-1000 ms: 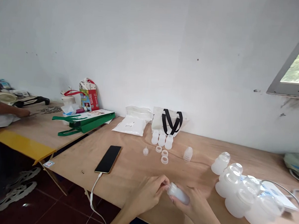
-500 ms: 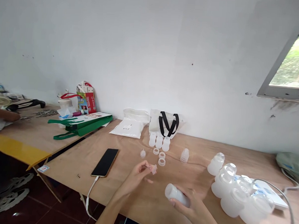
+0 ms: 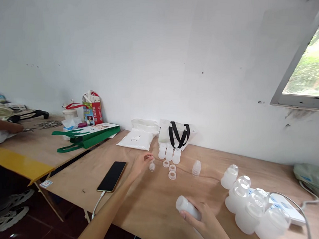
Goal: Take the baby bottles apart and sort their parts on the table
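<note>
My right hand (image 3: 207,222) is wrapped round a frosted white baby bottle (image 3: 187,207), tilted with its open neck toward the upper left. Farther forward, the fingertips of my left hand (image 3: 144,160) pinch together at the tip of a clear bottle nipple (image 3: 152,167) on the wooden table (image 3: 141,204). Whether a second small part is between these fingers, I cannot make out. Several white collar rings (image 3: 172,175) lie just right of the nipple. Behind them stand three small bottles (image 3: 169,154). A clear dome-shaped cap (image 3: 196,168) stands farther right.
Several frosted bottles (image 3: 251,213) crowd the right side beside a white power strip (image 3: 285,206) with a cable. A phone (image 3: 112,176) charges at the left. White packages (image 3: 135,138), a black-handled bag (image 3: 178,134) and a green bag (image 3: 94,139) lie behind. Another person's arm (image 3: 4,125) rests on the left table.
My left hand has moved forward and left, from in front of the rings to the nipple. The small pinkish-clear part it held no longer shows separately. My right hand keeps the bottle nearly still.
</note>
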Motion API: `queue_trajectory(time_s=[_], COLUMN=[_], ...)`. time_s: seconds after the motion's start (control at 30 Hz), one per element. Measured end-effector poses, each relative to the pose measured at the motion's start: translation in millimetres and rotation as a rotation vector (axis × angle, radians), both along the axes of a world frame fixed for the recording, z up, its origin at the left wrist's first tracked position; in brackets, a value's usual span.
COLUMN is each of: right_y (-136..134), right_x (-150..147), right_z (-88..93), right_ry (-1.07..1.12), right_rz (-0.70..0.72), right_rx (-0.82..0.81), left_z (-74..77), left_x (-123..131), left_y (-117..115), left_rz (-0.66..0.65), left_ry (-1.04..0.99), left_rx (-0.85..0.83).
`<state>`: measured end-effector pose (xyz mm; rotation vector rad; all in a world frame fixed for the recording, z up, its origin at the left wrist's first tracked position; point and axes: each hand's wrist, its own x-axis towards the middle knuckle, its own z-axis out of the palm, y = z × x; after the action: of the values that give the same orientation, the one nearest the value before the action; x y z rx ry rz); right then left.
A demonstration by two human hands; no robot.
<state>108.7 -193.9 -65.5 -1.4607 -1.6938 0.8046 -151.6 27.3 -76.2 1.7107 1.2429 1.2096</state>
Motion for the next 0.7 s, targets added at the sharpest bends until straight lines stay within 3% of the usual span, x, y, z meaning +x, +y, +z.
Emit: queue_trajectory(time_s=[0.37, 0.57, 0.7], right_y=[-1.1, 0.7, 4.2], right_x=[-2.1, -2.0, -3.9], right_z=[2.2, -1.3, -11.9], right_ry=[-0.005, -0.038, -0.050], right_rz=[-0.040, -0.007, -0.028], right_rx=[-0.004, -0.044, -0.036], left_z=[-44.9, -43.1, -32.7], left_x=[5.8, -2.3, 1.6], left_y=[7.2, 1.6, -34.3], left_rz=[-0.011, -0.001, 0.055], left_ry=[0.100, 0.105, 0.092], left_rx=[-0.015, -0.014, -0.007])
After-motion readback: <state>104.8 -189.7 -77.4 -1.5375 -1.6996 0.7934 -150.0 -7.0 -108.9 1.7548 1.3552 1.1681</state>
